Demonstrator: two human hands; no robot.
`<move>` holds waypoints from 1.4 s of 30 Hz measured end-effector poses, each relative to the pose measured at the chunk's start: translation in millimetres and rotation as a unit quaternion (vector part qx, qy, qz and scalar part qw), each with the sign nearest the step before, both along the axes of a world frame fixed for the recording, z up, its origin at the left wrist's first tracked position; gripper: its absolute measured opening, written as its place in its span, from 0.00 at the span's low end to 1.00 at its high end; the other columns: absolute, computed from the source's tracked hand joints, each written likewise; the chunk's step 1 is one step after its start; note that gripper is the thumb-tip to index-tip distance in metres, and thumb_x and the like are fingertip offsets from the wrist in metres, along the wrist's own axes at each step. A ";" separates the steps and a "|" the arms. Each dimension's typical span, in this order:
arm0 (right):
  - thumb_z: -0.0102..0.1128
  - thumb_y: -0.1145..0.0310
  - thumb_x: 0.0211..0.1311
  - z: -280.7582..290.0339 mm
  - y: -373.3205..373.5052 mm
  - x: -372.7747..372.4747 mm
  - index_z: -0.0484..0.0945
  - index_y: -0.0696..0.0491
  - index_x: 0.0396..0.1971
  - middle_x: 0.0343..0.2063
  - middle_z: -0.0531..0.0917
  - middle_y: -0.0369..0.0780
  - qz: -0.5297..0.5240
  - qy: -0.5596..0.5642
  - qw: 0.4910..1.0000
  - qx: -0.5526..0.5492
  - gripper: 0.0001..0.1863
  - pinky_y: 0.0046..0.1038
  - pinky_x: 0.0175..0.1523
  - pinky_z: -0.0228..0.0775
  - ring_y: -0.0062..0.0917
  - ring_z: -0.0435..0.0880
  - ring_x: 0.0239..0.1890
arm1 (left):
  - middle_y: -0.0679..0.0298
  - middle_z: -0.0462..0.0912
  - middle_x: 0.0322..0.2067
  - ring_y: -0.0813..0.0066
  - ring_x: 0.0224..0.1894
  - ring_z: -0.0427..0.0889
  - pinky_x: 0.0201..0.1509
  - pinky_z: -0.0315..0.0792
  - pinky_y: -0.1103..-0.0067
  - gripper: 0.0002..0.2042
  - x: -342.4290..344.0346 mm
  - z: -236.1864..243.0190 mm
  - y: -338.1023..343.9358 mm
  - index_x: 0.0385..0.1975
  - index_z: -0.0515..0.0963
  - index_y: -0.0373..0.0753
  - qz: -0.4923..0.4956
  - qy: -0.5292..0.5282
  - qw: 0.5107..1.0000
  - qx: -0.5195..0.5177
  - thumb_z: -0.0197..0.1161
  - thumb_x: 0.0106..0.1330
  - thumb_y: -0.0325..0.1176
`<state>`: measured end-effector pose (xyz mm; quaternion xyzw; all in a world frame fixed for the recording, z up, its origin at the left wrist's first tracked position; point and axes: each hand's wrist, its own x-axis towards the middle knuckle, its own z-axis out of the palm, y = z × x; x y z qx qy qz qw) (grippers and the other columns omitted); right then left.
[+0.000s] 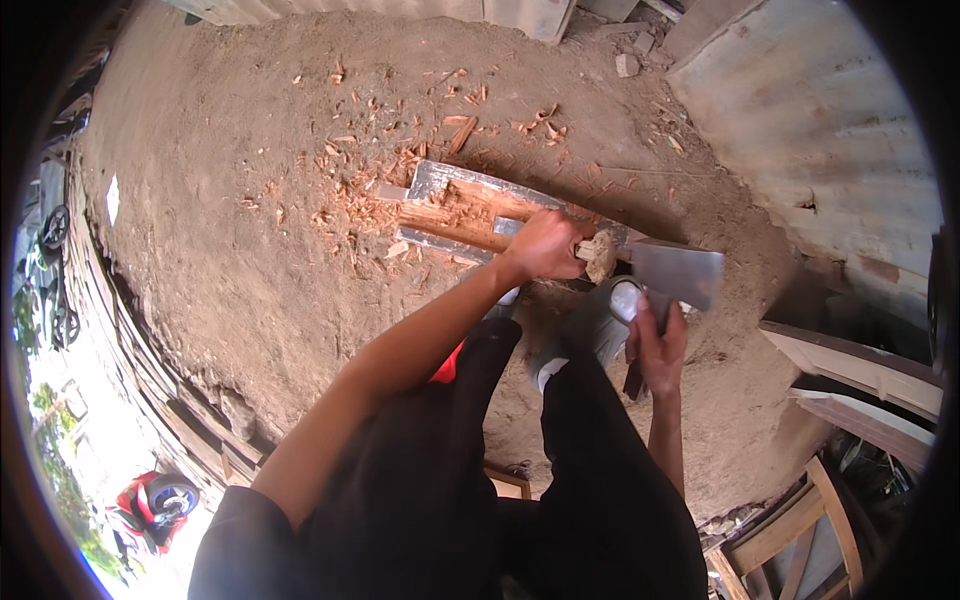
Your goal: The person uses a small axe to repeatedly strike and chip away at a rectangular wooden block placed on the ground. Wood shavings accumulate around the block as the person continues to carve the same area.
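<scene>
My left hand [545, 245] is wrapped around a chisel, whose flat metal blade [507, 226] points left over a piece of timber [460, 212]. The timber has a freshly cut orange-brown face and worn grey edges. On the near side of my fist, the chisel's pale, frayed handle end [599, 256] sticks out to the right. My right hand [660, 350] grips a hatchet by its dark handle; its broad grey metal head [680, 275] is raised just right of the chisel's end, apart from it. Part of the timber is hidden under my left hand.
Wood chips [345, 190] lie scattered on the dirt floor around the timber. My shoe [600, 335] is close to its near side. A metal sheet wall [810, 130] stands at the right, with stacked wooden pieces [860, 365] below. A red motorbike [150, 510] is at the lower left.
</scene>
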<state>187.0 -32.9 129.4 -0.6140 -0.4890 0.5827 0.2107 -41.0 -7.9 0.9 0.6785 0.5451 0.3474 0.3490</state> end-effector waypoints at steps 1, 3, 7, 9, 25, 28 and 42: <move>0.59 0.62 0.76 6.3 -2.1 -5.9 0.72 0.56 0.36 0.16 0.74 0.34 -0.066 0.067 0.996 -0.003 0.13 0.24 0.18 0.63 0.18 0.72 0.13 | 0.44 0.79 0.20 0.40 0.29 0.81 0.35 0.77 0.55 0.12 0.3 0.2 1.5 0.25 0.78 0.36 -0.003 0.004 1.000 -0.003 0.66 0.41 0.36; 0.57 0.62 0.77 6.2 -11.1 -17.8 0.71 0.55 0.37 0.15 0.73 0.33 -0.149 0.140 0.979 0.007 0.12 0.24 0.17 0.63 0.18 0.71 0.12 | 0.44 0.79 0.20 0.40 0.28 0.82 0.35 0.77 0.55 0.12 1.5 1.5 2.1 0.25 0.78 0.37 -0.009 0.011 1.000 -0.006 0.66 0.41 0.36; 0.53 0.58 0.78 -4.4 -3.0 -15.9 0.70 0.54 0.37 0.15 0.69 0.34 0.071 -0.024 0.997 -0.009 0.14 0.24 0.15 0.61 0.17 0.68 0.11 | 0.45 0.79 0.20 0.41 0.28 0.82 0.35 0.78 0.56 0.13 0.5 -4.4 0.4 0.25 0.78 0.37 -0.011 0.017 1.000 0.006 0.66 0.41 0.37; 0.54 0.59 0.78 -0.6 4.2 -8.0 0.70 0.54 0.38 0.15 0.68 0.33 0.016 -0.023 1.000 -0.015 0.13 0.24 0.15 0.61 0.17 0.68 0.11 | 0.45 0.80 0.20 0.41 0.28 0.83 0.35 0.78 0.56 0.13 0.1 -5.5 -1.0 0.25 0.78 0.36 -0.009 0.018 1.000 0.009 0.66 0.42 0.38; 0.57 0.59 0.76 -2.4 -12.9 -16.0 0.69 0.56 0.35 0.17 0.72 0.35 -0.034 0.015 0.999 -0.024 0.16 0.26 0.16 0.64 0.19 0.72 0.12 | 0.48 0.83 0.23 0.45 0.30 0.85 0.37 0.79 0.58 0.12 4.2 5.0 5.0 0.27 0.81 0.38 -0.051 0.075 0.995 -0.034 0.68 0.46 0.39; 0.57 0.58 0.76 -5.9 -7.3 -11.1 0.69 0.55 0.37 0.18 0.73 0.35 0.012 -0.030 0.997 -0.067 0.15 0.25 0.17 0.64 0.19 0.73 0.13 | 0.48 0.84 0.23 0.45 0.30 0.86 0.38 0.80 0.58 0.13 2.5 3.2 3.6 0.28 0.82 0.38 -0.053 0.092 0.993 -0.060 0.68 0.47 0.39; 0.57 0.59 0.77 -7.5 13.4 4.1 0.72 0.55 0.43 0.17 0.72 0.33 0.029 -0.029 0.994 -0.101 0.14 0.24 0.16 0.64 0.18 0.71 0.12 | 0.48 0.86 0.26 0.46 0.34 0.87 0.41 0.81 0.58 0.15 -0.2 -5.3 1.1 0.34 0.83 0.40 -0.050 0.115 0.989 -0.072 0.68 0.49 0.41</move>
